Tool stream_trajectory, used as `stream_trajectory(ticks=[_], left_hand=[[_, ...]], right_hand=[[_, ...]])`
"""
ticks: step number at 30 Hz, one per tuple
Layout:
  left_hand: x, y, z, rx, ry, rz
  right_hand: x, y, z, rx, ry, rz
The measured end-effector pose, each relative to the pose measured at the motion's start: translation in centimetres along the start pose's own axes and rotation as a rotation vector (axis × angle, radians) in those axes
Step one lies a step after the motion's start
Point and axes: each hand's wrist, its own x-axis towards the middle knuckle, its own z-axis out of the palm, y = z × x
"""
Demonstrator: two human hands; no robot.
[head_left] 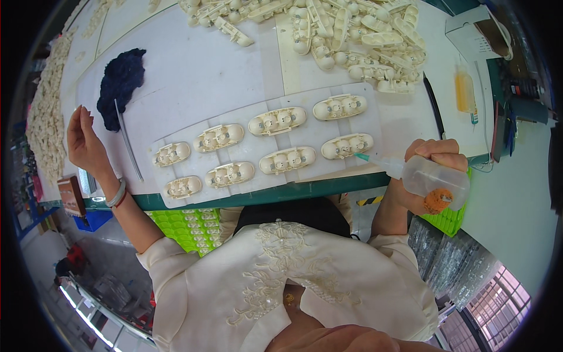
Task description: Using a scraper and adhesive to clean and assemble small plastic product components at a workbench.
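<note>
My right hand (pixel 437 154) is wrapped round a translucent squeeze bottle (pixel 415 174) with a green needle tip (pixel 362 157). An orange-brown lump (pixel 437 201) sits on the bottle's base end. The needle reaches the near edge of a cream plastic part (pixel 347 146), at the right end of the near row. Several such oval parts with rounded domes and small metal pieces lie in two rows on a pale board (pixel 234 144). Off to the left my left hand (pixel 86 144) is raised with loosely bent fingers, nothing visible in it, beside a thin metal rod (pixel 128 141).
A dark blue cloth (pixel 120 88) lies near the rod. Heaps of loose cream parts (pixel 358 38) cover the back, and more pieces (pixel 47 117) pile at the far left. At right are a black stick-like tool (pixel 434 105), a yellowish bottle (pixel 464 92) and a white box (pixel 478 35).
</note>
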Motion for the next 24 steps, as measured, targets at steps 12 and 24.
stream_trajectory(ticks=[12, 24], left_hand=[[0.2, 0.0, 0.1, 0.001, 0.010, 0.006], [0.1, -0.4, 0.0, -0.014, -0.008, -0.009]], right_hand=[[-0.3, 0.7, -0.6, -0.150, 0.333, 0.125], [-1.3, 0.7, -1.5, -0.238, 0.171, 0.053]])
